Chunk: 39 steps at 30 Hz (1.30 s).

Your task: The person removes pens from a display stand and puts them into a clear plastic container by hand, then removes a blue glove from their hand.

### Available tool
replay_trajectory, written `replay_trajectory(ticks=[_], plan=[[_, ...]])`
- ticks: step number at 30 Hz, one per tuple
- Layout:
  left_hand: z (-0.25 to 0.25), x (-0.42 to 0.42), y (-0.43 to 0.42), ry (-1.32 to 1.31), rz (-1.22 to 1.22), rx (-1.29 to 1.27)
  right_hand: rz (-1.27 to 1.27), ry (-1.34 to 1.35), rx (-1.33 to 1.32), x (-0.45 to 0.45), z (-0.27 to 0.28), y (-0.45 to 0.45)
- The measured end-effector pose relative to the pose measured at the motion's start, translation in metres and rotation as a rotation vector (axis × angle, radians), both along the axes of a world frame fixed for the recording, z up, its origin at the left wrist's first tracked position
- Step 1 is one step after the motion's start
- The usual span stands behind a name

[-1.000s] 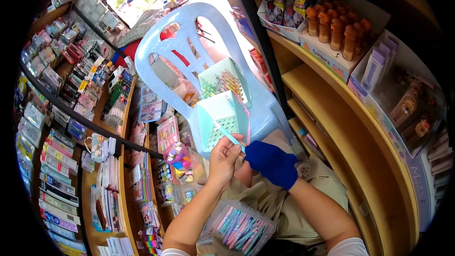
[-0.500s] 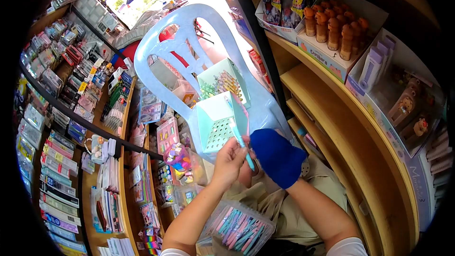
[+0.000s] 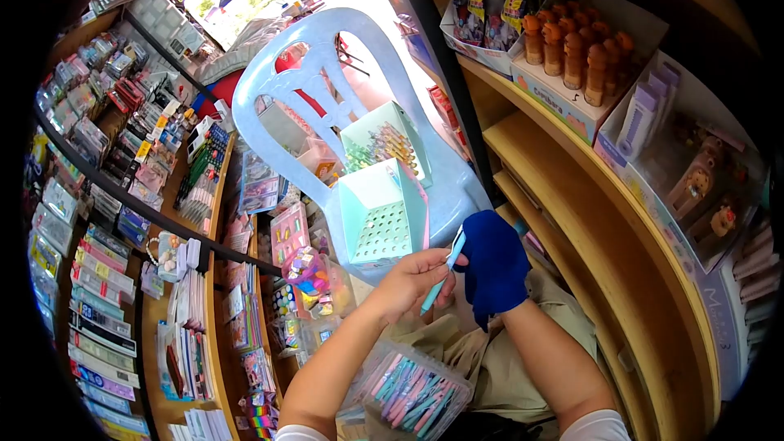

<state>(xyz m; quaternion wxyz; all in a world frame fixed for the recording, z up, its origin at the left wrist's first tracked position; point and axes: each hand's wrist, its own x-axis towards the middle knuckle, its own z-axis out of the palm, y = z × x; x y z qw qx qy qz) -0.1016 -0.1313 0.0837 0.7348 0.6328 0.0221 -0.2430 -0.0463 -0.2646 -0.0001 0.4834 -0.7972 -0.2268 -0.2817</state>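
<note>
My left hand point(image 3: 416, 279) pinches a light blue pen point(image 3: 443, 271) between thumb and fingers, below the front mint box. My right hand point(image 3: 494, 261) is covered by a dark blue cloth point(image 3: 496, 265) and is beside the pen's upper part; its fingers are hidden. The mint box point(image 3: 384, 212), with a grid of holes, stands on the light blue plastic chair point(image 3: 453, 188). Behind it is a second mint box point(image 3: 412, 132) holding many pencils. By my lap lies a clear container point(image 3: 457, 396) of pink, blue and purple pens point(image 3: 412, 392).
Shelves point(image 3: 214, 310) of packaged stationery run along the left. On the right, a curved wooden shelf point(image 3: 572, 188) carries a box of brown-orange figures point(image 3: 573, 57) and a box with lilac packs point(image 3: 637, 126). A pink basket point(image 3: 306, 269) stands left of the chair.
My left hand has moved right with the pen and tilted it the other way. The cloth-covered right hand has turned and is closer to the pen.
</note>
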Motion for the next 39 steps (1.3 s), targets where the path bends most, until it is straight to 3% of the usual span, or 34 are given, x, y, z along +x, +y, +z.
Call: replay_trajectory(ticks=[2,5,9,13,15,19,21,22,23,24,26,27,30,32,35,37,39], plan=[[-0.009,0.005,0.006,0.065,-0.001,-0.185,0.023,0.125,0.010,0.005,0.005,-0.001],[-0.007,0.005,0.011,0.174,-0.012,-0.213,-0.082,0.087,-0.139,0.016,-0.008,0.000],[0.002,0.006,0.018,0.154,0.072,-0.265,-0.075,0.320,-0.100,0.018,-0.004,-0.006],[0.010,0.008,0.020,0.115,0.115,-0.236,0.161,0.551,-0.192,-0.005,0.020,-0.005],[0.014,0.008,0.020,0.110,0.111,-0.221,0.364,0.577,0.081,-0.009,-0.019,0.019],[0.029,0.003,0.022,0.084,0.104,-0.045,0.729,0.789,0.499,-0.032,-0.003,0.035],[0.042,-0.006,0.026,0.045,0.088,0.053,0.670,0.542,0.267,-0.039,-0.008,0.041],[0.050,-0.014,0.029,-0.012,0.017,0.105,0.637,0.421,0.154,-0.042,-0.014,0.045],[0.058,-0.025,0.033,-0.067,-0.055,0.156,0.640,0.487,-0.074,-0.038,-0.021,0.053],[0.066,-0.036,0.035,-0.122,-0.127,0.206,0.647,0.500,-0.025,-0.043,-0.026,0.053],[0.084,-0.066,0.034,0.031,-0.268,0.403,0.658,0.525,0.072,-0.051,-0.005,0.043],[0.085,-0.074,0.031,0.024,-0.421,0.494,0.698,0.255,-0.072,-0.047,-0.021,0.051],[0.077,-0.096,0.025,0.003,-0.829,0.715,0.763,0.343,0.044,-0.057,-0.024,0.055],[0.060,-0.114,0.024,0.068,-0.821,0.829,0.794,0.379,0.085,-0.062,-0.038,0.064],[0.065,-0.110,0.034,0.042,-0.630,0.760,0.931,0.651,0.149,-0.064,-0.051,0.071],[0.071,-0.098,0.042,0.268,-0.204,0.457,0.964,0.786,0.118,-0.066,-0.061,0.074],[0.063,-0.069,0.058,0.085,0.032,0.400,0.924,0.829,0.074,-0.068,-0.050,0.069]])
